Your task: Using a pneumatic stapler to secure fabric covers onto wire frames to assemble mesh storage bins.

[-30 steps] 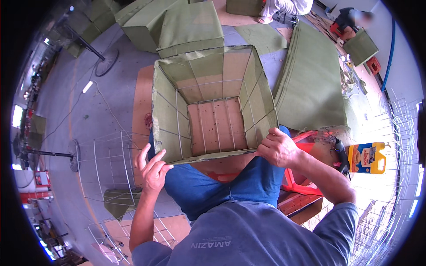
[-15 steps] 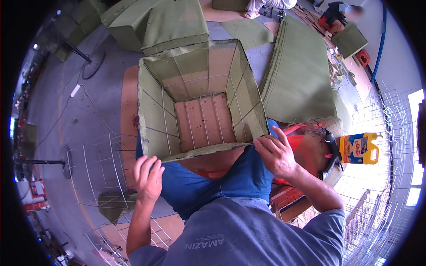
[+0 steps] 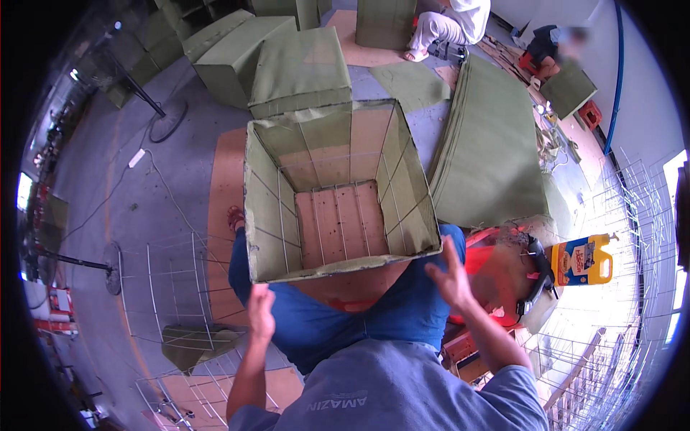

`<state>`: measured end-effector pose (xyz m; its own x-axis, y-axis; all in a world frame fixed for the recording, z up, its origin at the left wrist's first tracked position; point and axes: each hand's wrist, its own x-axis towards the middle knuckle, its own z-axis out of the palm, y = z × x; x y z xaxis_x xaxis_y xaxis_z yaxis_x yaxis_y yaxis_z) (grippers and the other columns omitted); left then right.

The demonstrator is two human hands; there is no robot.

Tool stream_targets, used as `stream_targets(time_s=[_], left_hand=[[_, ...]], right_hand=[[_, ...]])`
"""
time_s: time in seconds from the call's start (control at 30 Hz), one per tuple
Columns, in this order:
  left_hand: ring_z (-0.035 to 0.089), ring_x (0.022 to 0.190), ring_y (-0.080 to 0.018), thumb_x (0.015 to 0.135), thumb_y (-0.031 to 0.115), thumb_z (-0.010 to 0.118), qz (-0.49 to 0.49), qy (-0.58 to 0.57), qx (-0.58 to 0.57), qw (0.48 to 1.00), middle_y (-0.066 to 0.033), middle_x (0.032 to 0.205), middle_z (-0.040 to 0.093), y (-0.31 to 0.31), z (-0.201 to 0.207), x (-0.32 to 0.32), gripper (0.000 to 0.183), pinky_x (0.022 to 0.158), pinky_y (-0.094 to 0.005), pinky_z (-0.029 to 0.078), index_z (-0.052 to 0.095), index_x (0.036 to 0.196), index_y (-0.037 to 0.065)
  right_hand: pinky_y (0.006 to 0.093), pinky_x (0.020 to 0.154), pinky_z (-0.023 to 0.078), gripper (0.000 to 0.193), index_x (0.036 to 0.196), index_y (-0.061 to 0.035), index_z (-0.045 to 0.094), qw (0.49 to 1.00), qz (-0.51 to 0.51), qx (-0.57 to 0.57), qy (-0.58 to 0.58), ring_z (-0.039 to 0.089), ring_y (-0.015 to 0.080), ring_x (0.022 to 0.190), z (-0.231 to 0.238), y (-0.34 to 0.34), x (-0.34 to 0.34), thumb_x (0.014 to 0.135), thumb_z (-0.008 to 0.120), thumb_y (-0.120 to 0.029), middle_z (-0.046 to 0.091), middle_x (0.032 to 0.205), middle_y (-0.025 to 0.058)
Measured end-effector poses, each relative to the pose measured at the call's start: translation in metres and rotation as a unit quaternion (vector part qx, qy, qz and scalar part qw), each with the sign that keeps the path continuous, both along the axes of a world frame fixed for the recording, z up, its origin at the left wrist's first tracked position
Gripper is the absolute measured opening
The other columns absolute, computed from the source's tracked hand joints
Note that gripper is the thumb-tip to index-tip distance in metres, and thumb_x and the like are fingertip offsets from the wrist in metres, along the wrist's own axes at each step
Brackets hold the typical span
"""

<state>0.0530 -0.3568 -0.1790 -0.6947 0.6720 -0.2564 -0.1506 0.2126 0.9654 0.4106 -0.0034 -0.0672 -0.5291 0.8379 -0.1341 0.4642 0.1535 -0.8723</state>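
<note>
Stack of green sheets [image 3: 492, 151], big and flat-layered, lies to the right of the work. Left of it, directly ahead of the person's lap and beyond both hands: the open green box [image 3: 406, 223], mouth toward the viewer, fabric walls over a wire frame. Inside, only bars; thin wires cross the walls and bottom, and brownish board shows behind the bottom bars. Just past its far rim, pale green boxes [image 3: 300, 68] with covered faces upward; insides hidden. Bare wire frame [image 3: 203, 288] at left, see-through; a green piece [image 3: 183, 352] shows among its wires, whether inside or behind cannot be told. Yellow jug [image 3: 604, 267] with blue label, far right, upright; contents not visible. Right hand [image 3: 453, 279]: released, fingers spread, just beside the box's near right corner. Left hand [image 3: 261, 314]: at the near left corner, seen edge-on; cannot tell whether it grips the rim or merely touches it.
</note>
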Motion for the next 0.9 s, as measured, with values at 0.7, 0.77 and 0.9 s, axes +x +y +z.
stream_targets(time_s=[0.7,0.77,0.9], left_hand=[[0.057,0.127,-0.0158,0.081,0.007,0.052,-0.076,0.137,0.178,0.972,-0.0087,0.143,0.062,0.236,0.227,-0.112,0.071,0.109,-0.0298,0.043,0.049,0.151,-0.003],[0.052,0.140,-0.0196,0.105,0.029,0.051,-0.054,0.015,0.325,0.944,-0.0126,0.154,0.055,0.246,0.284,-0.151,0.059,0.120,-0.0360,0.038,0.047,0.154,-0.004],[0.054,0.137,-0.0194,0.106,0.031,0.051,-0.114,-0.011,0.299,0.947,-0.0120,0.151,0.057,0.123,0.188,-0.118,0.058,0.116,-0.0359,0.040,0.049,0.152,-0.002]], right_hand=[[0.0353,0.084,0.051,0.041,0.121,0.0035,0.068,0.990,-0.003,0.083,0.114,0.061,0.0181,0.092,0.103,0.170,-0.146,0.085,0.059,-0.014,0.069,0.099,0.0100],[0.0395,0.095,0.052,0.046,0.136,-0.0046,0.065,0.930,0.056,-0.057,0.360,0.065,0.0221,0.107,0.179,0.201,-0.144,0.099,0.060,-0.032,0.071,0.117,0.0122],[0.0407,0.111,0.045,0.065,0.150,-0.0061,0.052,0.837,0.050,-0.339,0.426,0.062,0.0262,0.124,0.211,0.175,-0.095,0.107,0.051,-0.054,0.066,0.136,0.0148]])
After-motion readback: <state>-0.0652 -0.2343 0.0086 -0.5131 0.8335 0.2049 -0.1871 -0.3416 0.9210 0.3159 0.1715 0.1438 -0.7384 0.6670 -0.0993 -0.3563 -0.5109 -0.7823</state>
